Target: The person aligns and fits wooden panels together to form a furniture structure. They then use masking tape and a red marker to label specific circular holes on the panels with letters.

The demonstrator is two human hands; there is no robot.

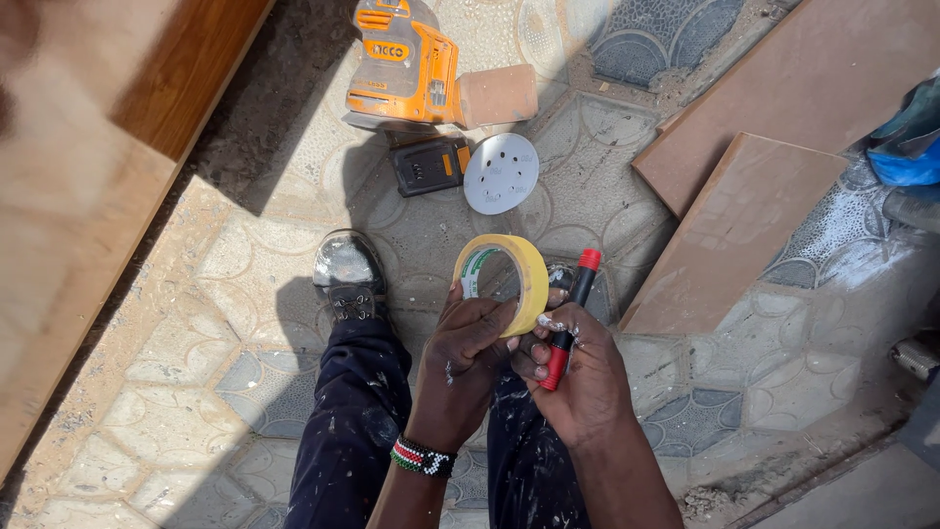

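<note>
My left hand (468, 348) grips a roll of yellow masking tape (513, 277) at its lower edge and holds it upright in front of me. My right hand (578, 377) holds a red and black marker (571, 318) that points up and away, its red cap beside the roll. The right fingertips also touch the tape's edge. A beaded wristband (423, 456) circles my left wrist. Both hands hover above my knees in paint-flecked dark trousers.
An orange cordless sander (406, 64) with a dust box lies ahead on the patterned paving, next to a black battery (431, 165) and a white round sanding disc (500, 172). Brown boards (744, 220) lie right. A wooden panel (88, 186) stands left. My dusty shoe (348, 272) is below the sander.
</note>
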